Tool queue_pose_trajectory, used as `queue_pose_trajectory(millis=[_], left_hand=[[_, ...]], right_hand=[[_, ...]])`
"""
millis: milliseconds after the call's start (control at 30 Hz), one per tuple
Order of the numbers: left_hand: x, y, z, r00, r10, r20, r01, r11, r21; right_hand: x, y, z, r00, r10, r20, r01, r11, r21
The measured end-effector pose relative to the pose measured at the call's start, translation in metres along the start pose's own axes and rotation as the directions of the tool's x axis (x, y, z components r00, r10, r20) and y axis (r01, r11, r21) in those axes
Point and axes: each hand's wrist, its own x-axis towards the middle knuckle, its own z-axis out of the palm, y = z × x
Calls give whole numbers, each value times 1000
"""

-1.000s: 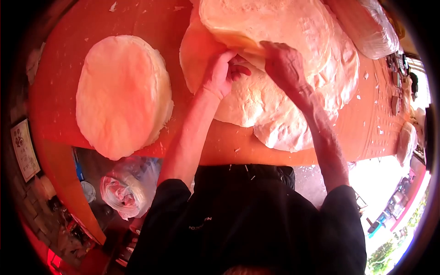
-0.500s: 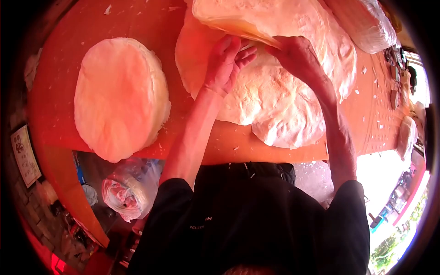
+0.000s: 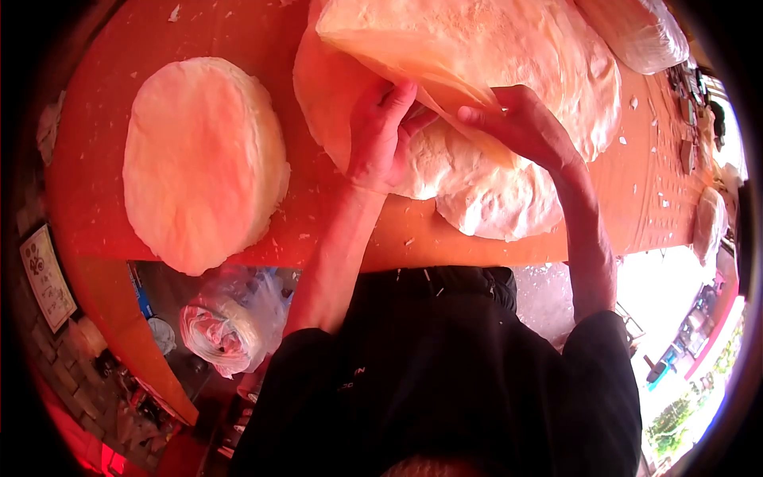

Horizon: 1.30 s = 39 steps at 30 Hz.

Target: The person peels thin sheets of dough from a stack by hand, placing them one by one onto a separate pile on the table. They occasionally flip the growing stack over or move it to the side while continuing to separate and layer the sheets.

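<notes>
the right hand [image 3: 531, 129] pinches a thin lifted sheet [image 3: 451, 89]; the left hand [image 3: 381, 141] curls by its edge (whether it grips, i cannot tell).

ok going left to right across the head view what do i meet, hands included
Framed sheet with writing, pale oval slab, left hand, right hand, plastic-wrapped bundle at the top right.

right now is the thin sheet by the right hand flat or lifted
Lifted: the thin sheet has its near edge raised off the pale layers.
</notes>
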Motion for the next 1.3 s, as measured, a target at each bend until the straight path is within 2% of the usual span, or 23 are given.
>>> queue_pose_trajectory(millis=[67,133,167,233,267,333,400,467,533,633,667,733,800,867,900,1033,1067,1100,1133,1167,1200,1267,1300], left_hand=[[-2,0,-1,1000,-4,-15,5,998,56],[-4,-2,-4,1000,0,1,1,996,-87],[-6,-2,-6,1000,-4,-2,4,996,-85],[-9,-1,-6,995,28,97,-6,976,-217],[-10,-1,-4,995,26,98,-5,977,-215],[-13,-2,0,999,34,13,-32,993,-109],[-14,-5,-7,999,34,27,-29,984,-177],[-15,-5,-13,999,32,28,-24,969,-246],[-17,-4,-14,999,-54,-4,51,957,-284],[-16,1,1,1000,-9,0,9,969,-247],[-15,3,5,1000,18,20,-13,974,-226],[-5,1,-12,1000,-12,-14,9,981,-193],[1,1,-31,957,27,-288,49,967,251],[7,7,-39,952,13,-306,42,984,172],[10,10,-39,953,25,-300,45,973,226],[28,12,-31,951,35,-306,55,959,279],[34,12,-31,952,38,-303,51,959,280],[38,13,-33,961,-17,-277,86,967,239],[42,14,-34,966,-70,-248,122,972,200],[46,14,-37,967,-67,-245,118,972,203],[51,15,-42,964,-69,-258,135,960,247],[57,18,-37,963,-63,-263,142,946,293],[57,17,-31,966,55,-251,43,928,371]], right_hand=[[-2,5,7,998,-67,-11,67,998,-1],[-3,7,13,991,-132,-22,132,991,-1],[-4,6,16,982,-165,-96,159,985,-72],[-8,-3,19,937,-279,-209,229,945,-235],[-6,-6,16,937,-278,-210,228,945,-233],[-2,-11,12,898,-386,-213,291,882,-369],[-10,-13,26,854,-483,-193,393,842,-370],[-10,-7,51,677,-679,-283,552,724,-414],[-14,0,58,691,-679,-247,525,707,-474],[-12,8,56,790,-520,-324,337,811,-479],[-11,7,41,923,-326,-203,213,875,-435],[10,1,-7,916,-363,-173,208,795,-570],[7,-26,-65,846,-423,-324,203,819,-538],[-17,-70,-109,765,-340,-546,10,855,-518],[-27,-75,-104,766,-341,-545,11,854,-520],[-49,-112,-71,340,-665,-665,-146,661,-736],[-40,-108,-60,328,-799,-504,138,568,-811],[-33,-95,-82,765,-437,-473,35,762,-647],[-3,-69,-83,832,-260,-490,-30,861,-508],[16,-51,-89,887,-219,-406,-69,807,-586],[28,-52,-85,882,-90,-463,-210,805,-555],[50,-39,-110,894,-88,-439,-229,753,-617],[54,-43,-129,874,-190,-448,-146,776,-614]])
